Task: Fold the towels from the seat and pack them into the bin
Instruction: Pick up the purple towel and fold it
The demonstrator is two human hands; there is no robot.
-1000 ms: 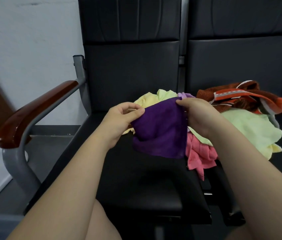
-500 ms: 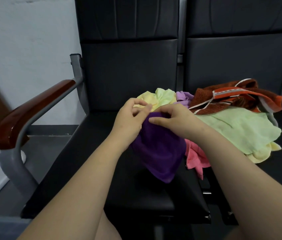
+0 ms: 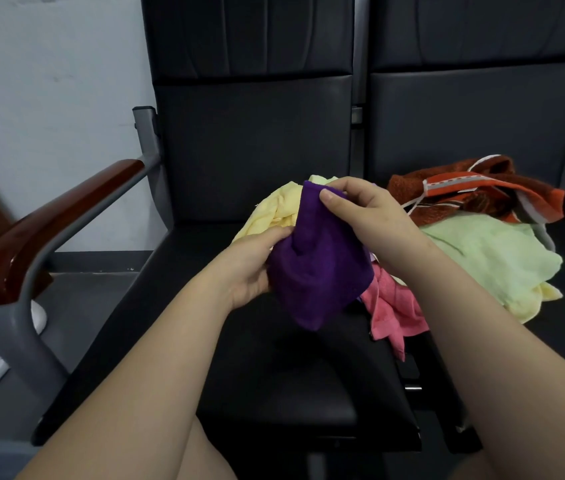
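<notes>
A purple towel (image 3: pixel 319 271) hangs bunched above the black seat (image 3: pixel 291 382), held by both hands. My right hand (image 3: pixel 360 216) pinches its upper corner between thumb and fingers. My left hand (image 3: pixel 250 268) grips its left side lower down. Behind and to the right lies a pile of towels: a yellow one (image 3: pixel 274 213), a pink one (image 3: pixel 395 310), a light green one (image 3: pixel 489 254) and an orange-brown one (image 3: pixel 475 188). No bin is in view.
Two black chairs stand side by side against a grey wall. The left chair has a brown wooden armrest (image 3: pixel 42 230) on a grey metal frame (image 3: pixel 21 337). The pile straddles the gap between the seats. My knees show at the bottom edge.
My hands have parted: the right one has risen with the purple towel's corner, and the left has slid down to its left side. The towel now hangs between them.
</notes>
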